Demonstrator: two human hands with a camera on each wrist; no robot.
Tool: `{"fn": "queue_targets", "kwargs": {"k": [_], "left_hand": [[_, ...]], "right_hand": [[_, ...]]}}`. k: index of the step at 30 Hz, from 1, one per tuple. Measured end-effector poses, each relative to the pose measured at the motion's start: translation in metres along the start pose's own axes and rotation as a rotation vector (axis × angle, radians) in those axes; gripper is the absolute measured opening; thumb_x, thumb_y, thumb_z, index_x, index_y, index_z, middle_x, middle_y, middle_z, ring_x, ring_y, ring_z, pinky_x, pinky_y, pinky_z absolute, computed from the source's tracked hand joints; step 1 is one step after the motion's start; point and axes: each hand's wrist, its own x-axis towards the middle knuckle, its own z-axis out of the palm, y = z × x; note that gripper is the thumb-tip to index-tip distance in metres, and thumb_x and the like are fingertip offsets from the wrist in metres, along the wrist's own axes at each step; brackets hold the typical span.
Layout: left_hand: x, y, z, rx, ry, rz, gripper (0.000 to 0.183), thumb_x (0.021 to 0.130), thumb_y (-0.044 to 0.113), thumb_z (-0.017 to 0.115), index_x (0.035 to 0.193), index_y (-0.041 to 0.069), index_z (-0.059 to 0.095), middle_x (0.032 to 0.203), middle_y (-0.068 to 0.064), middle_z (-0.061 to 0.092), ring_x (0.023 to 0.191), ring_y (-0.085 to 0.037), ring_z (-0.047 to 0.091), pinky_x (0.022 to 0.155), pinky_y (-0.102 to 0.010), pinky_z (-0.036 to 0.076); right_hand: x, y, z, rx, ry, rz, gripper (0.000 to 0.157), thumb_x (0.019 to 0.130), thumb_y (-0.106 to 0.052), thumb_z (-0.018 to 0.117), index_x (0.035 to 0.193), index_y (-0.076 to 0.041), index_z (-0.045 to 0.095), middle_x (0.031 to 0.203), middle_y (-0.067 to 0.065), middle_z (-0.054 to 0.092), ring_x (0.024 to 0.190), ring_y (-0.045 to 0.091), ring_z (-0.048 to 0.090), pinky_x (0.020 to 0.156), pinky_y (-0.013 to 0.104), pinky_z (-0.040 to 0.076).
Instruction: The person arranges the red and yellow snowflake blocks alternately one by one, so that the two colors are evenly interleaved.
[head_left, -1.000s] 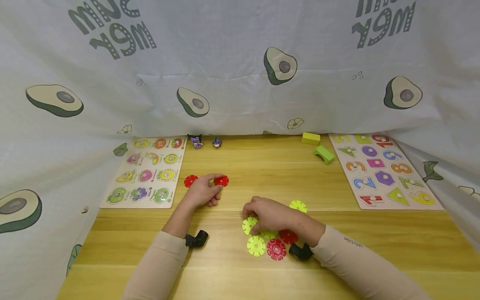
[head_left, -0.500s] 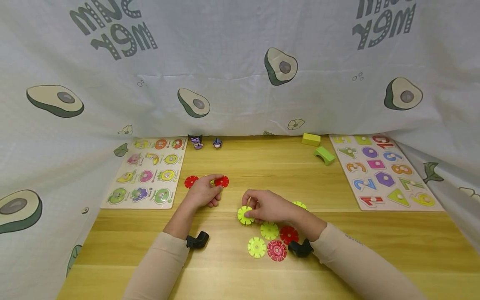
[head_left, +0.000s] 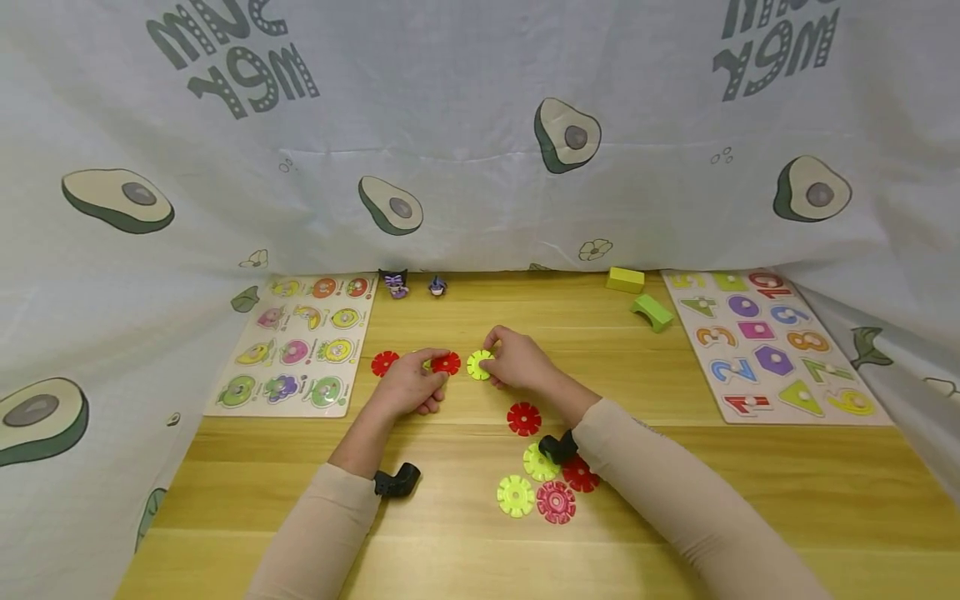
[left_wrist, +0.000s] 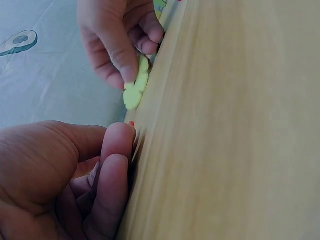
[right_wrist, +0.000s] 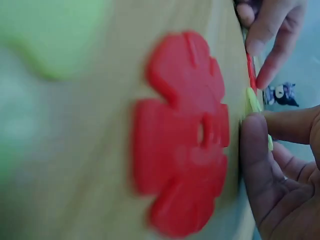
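Note:
My right hand [head_left: 521, 361] pinches a yellow-green notched plastic disc [head_left: 477, 365] between thumb and fingers, close over the table, just right of a red notched disc [head_left: 447, 364]. My left hand [head_left: 408, 383] holds that red disc by its edges, index finger on the far side and thumb on the near side. Left of this, a second red disc [head_left: 385, 363] lies flat, and a yellow disc between the two is mostly hidden by my left hand. In the left wrist view the pinched yellow disc [left_wrist: 136, 89] tilts, and only a sliver of red shows at my left fingertips.
Nearer me lie a red disc [head_left: 523, 419], yellow discs [head_left: 516, 497], a pinkish-red disc [head_left: 556, 502] and another red one [head_left: 581, 475]. A fruit puzzle board [head_left: 296, 346] stands left, a number board [head_left: 772, 350] right. Two small figures [head_left: 394, 284] and green blocks [head_left: 652, 312] sit at the back.
My right hand has picked up the yellow disc from the near group and carried it away from me and slightly left, beside the red disc. My left hand has stayed in place.

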Motion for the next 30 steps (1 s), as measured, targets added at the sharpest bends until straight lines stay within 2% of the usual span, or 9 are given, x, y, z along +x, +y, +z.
{"fn": "queue_targets", "kwargs": {"k": [3, 7, 10, 14, 19, 21, 24, 30], "left_hand": [[0.001, 0.000, 0.001, -0.001, -0.001, 0.006, 0.039, 0.092, 0.017, 0.057, 0.130, 0.020, 0.051, 0.064, -0.012, 0.062, 0.048, -0.020, 0.060, 0.045, -0.033, 0.052], [0.003, 0.000, 0.002, -0.009, -0.006, 0.014, 0.039, 0.091, 0.017, 0.058, 0.130, 0.020, 0.051, 0.064, -0.013, 0.062, 0.048, -0.020, 0.060, 0.045, -0.034, 0.052], [0.003, 0.000, 0.003, -0.014, -0.010, 0.016, 0.040, 0.091, 0.017, 0.058, 0.130, 0.021, 0.051, 0.064, -0.013, 0.062, 0.048, -0.021, 0.060, 0.045, -0.034, 0.052], [0.002, 0.001, 0.003, -0.020, -0.026, 0.019, 0.041, 0.092, 0.017, 0.058, 0.132, 0.020, 0.049, 0.065, -0.013, 0.062, 0.048, -0.020, 0.060, 0.046, -0.033, 0.053], [0.001, 0.005, 0.003, -0.034, -0.056, 0.044, 0.046, 0.091, 0.017, 0.059, 0.135, 0.019, 0.046, 0.070, -0.013, 0.063, 0.049, -0.020, 0.060, 0.045, -0.033, 0.052], [0.001, 0.008, 0.004, -0.021, -0.065, 0.060, 0.047, 0.090, 0.019, 0.061, 0.135, 0.019, 0.046, 0.072, -0.012, 0.064, 0.049, -0.021, 0.060, 0.045, -0.033, 0.052], [0.003, 0.012, 0.007, 0.006, -0.077, 0.091, 0.047, 0.089, 0.020, 0.062, 0.134, 0.018, 0.048, 0.075, -0.011, 0.064, 0.049, -0.022, 0.060, 0.045, -0.033, 0.052], [0.013, 0.025, 0.020, 0.079, -0.070, 0.121, 0.043, 0.089, 0.022, 0.062, 0.130, 0.015, 0.051, 0.073, -0.010, 0.064, 0.049, -0.022, 0.060, 0.045, -0.033, 0.052]], "right_hand": [[0.007, -0.004, -0.002, -0.082, 0.004, 0.031, 0.026, 0.086, -0.021, 0.066, 0.104, -0.010, 0.050, 0.061, 0.006, 0.062, 0.051, 0.019, 0.059, 0.045, 0.025, 0.045], [0.012, -0.006, -0.003, -0.235, 0.038, 0.033, 0.032, 0.083, -0.031, 0.070, 0.102, -0.011, 0.053, 0.073, 0.003, 0.061, 0.062, 0.019, 0.055, 0.054, 0.028, 0.042], [0.012, -0.004, -0.003, -0.291, 0.055, 0.021, 0.039, 0.081, -0.037, 0.071, 0.104, -0.010, 0.054, 0.085, 0.004, 0.059, 0.072, 0.021, 0.051, 0.062, 0.030, 0.041], [0.009, 0.006, -0.006, -0.223, 0.048, -0.001, 0.041, 0.083, -0.040, 0.068, 0.109, -0.012, 0.054, 0.089, 0.003, 0.058, 0.072, 0.019, 0.049, 0.065, 0.030, 0.040], [-0.009, 0.017, -0.018, -0.105, -0.016, -0.028, 0.039, 0.084, -0.033, 0.068, 0.114, -0.012, 0.054, 0.071, 0.004, 0.052, 0.058, 0.016, 0.045, 0.053, 0.028, 0.038], [-0.018, 0.022, -0.023, -0.101, -0.042, -0.035, 0.038, 0.083, -0.031, 0.070, 0.113, -0.013, 0.055, 0.068, 0.005, 0.051, 0.056, 0.016, 0.045, 0.051, 0.028, 0.039], [-0.032, 0.030, -0.027, -0.120, -0.079, -0.062, 0.035, 0.081, -0.028, 0.072, 0.111, -0.015, 0.057, 0.074, 0.002, 0.055, 0.060, 0.016, 0.050, 0.054, 0.029, 0.042], [-0.055, 0.039, -0.030, -0.150, -0.200, -0.184, 0.035, 0.078, -0.023, 0.076, 0.109, -0.017, 0.060, 0.084, 0.002, 0.057, 0.069, 0.017, 0.052, 0.060, 0.031, 0.046]]}}
